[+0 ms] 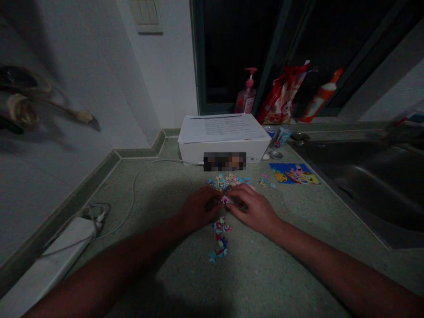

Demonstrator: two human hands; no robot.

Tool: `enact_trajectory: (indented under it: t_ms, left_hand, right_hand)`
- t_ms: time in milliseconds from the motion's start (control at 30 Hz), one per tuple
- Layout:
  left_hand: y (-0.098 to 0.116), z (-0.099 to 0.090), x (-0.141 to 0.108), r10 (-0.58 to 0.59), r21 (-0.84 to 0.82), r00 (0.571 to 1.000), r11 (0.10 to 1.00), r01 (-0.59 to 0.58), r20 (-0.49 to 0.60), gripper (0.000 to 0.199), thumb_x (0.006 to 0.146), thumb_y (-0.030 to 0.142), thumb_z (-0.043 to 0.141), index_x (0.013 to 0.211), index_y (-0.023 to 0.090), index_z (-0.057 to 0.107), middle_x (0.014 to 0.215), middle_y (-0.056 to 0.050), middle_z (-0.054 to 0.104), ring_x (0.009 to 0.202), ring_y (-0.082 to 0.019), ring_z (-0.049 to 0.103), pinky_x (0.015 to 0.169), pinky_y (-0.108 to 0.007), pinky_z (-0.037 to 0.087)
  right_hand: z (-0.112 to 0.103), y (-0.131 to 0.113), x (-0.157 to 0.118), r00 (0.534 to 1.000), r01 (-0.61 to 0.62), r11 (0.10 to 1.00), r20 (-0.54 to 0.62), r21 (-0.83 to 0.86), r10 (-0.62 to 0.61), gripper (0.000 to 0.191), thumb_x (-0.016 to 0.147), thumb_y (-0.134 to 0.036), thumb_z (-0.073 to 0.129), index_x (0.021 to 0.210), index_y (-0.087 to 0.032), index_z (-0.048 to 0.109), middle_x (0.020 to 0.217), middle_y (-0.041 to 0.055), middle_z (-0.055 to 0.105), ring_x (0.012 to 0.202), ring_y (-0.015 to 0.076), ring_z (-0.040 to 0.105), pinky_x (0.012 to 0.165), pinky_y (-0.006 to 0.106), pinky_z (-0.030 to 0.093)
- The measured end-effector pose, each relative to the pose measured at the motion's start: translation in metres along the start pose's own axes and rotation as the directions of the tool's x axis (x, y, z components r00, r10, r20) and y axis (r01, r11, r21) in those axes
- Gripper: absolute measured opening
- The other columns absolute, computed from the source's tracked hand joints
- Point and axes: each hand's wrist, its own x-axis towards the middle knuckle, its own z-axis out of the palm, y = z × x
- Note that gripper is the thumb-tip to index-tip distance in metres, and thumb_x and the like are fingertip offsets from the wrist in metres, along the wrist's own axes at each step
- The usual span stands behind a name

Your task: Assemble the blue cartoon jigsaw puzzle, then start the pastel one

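Between my two hands, at the middle of the counter, is a small pink and white jigsaw puzzle piece (225, 200). My left hand (200, 204) pinches it from the left, and my right hand (253, 206) grips it from the right with thumb and fingers. Just beyond my fingers lies a loose pile of puzzle pieces (228, 179), partly hidden by the hands. Nearer to me, a narrow strip of joined puzzle pieces (220, 240) runs down the counter. A few stray pieces (265, 180) lie right of the pile.
A white box (192, 150) with a printed sheet stands behind the pile. To the right lie a colourful cartoon picture card (294, 173) and a metal sink (374, 176). A white power strip (49, 265) with a cable is at the left. Bottles and a red bag (281, 97) line the sill.
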Motion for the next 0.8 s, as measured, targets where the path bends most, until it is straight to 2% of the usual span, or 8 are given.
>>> enact_trajectory:
  t_ms: [100,200,333,433,633,800]
  left_hand:
    - [0.0,-0.001,0.0,-0.019,0.007,1.0,1.0,0.019,-0.014,0.022,0.094,0.023,0.069,0.115,0.025,0.072,0.103,-0.005,0.077,0.085,-0.021,0.073,0.079,-0.037,0.063]
    - [0.004,-0.003,0.001,-0.046,0.017,0.999,0.999,0.046,0.004,0.023,0.095,0.023,0.068,0.117,0.026,0.072,0.103,-0.005,0.077,0.083,-0.021,0.073,0.075,-0.036,0.063]
    - [0.004,-0.002,0.0,-0.035,0.029,0.999,0.999,0.035,0.005,0.025,0.095,0.019,0.066,0.118,0.025,0.072,0.104,-0.006,0.077,0.084,-0.021,0.074,0.078,-0.038,0.064]
    - [0.001,-0.001,0.0,-0.005,0.024,1.0,1.0,0.005,-0.003,0.024,0.096,0.018,0.065,0.119,0.024,0.071,0.104,-0.006,0.077,0.086,-0.021,0.074,0.08,-0.039,0.065]
    - [0.002,-0.001,-0.001,0.008,0.015,1.0,1.0,-0.008,-0.01,0.024,0.099,0.018,0.06,0.119,0.026,0.07,0.103,-0.006,0.077,0.085,-0.02,0.074,0.077,-0.038,0.065]
    - [0.002,-0.001,-0.001,0.0,0.017,1.0,1.0,0.0,-0.016,0.025,0.096,0.017,0.062,0.118,0.027,0.07,0.102,-0.005,0.077,0.084,-0.019,0.074,0.075,-0.036,0.064]
  right_hand:
    - [-0.008,0.01,0.003,0.998,-0.065,0.995,-0.03,-0.069,0.063,0.018,0.1,-0.032,0.066,0.114,-0.025,0.075,0.111,0.0087,0.076,0.092,0.0242,0.074,0.076,0.037,0.059]
    - [-0.029,0.034,0.007,0.976,-0.217,0.952,-0.08,-0.215,0.205,0.022,0.1,-0.035,0.064,0.114,-0.024,0.077,0.109,0.009,0.076,0.089,0.0255,0.073,0.078,0.038,0.057]
    - [-0.064,0.073,0.008,0.906,-0.416,0.797,-0.126,-0.438,0.404,0.029,0.101,-0.035,0.061,0.116,-0.019,0.08,0.112,0.0143,0.077,0.09,0.0287,0.073,0.079,0.039,0.054]
    - [-0.08,0.091,0.006,0.858,-0.488,0.702,-0.137,-0.519,0.495,0.032,0.103,-0.036,0.059,0.117,-0.017,0.082,0.116,0.018,0.077,0.092,0.0317,0.074,0.077,0.04,0.053]
    - [-0.083,0.095,0.006,0.816,-0.525,0.63,-0.128,-0.573,0.564,0.037,0.106,-0.042,0.058,0.116,-0.017,0.084,0.115,0.0189,0.078,0.093,0.0329,0.076,0.076,0.04,0.052]
    - [-0.08,0.087,0.009,0.823,-0.505,0.62,-0.118,-0.601,0.556,0.038,0.107,-0.04,0.057,0.124,-0.016,0.081,0.122,0.0192,0.076,0.099,0.0341,0.076,0.079,0.041,0.053]
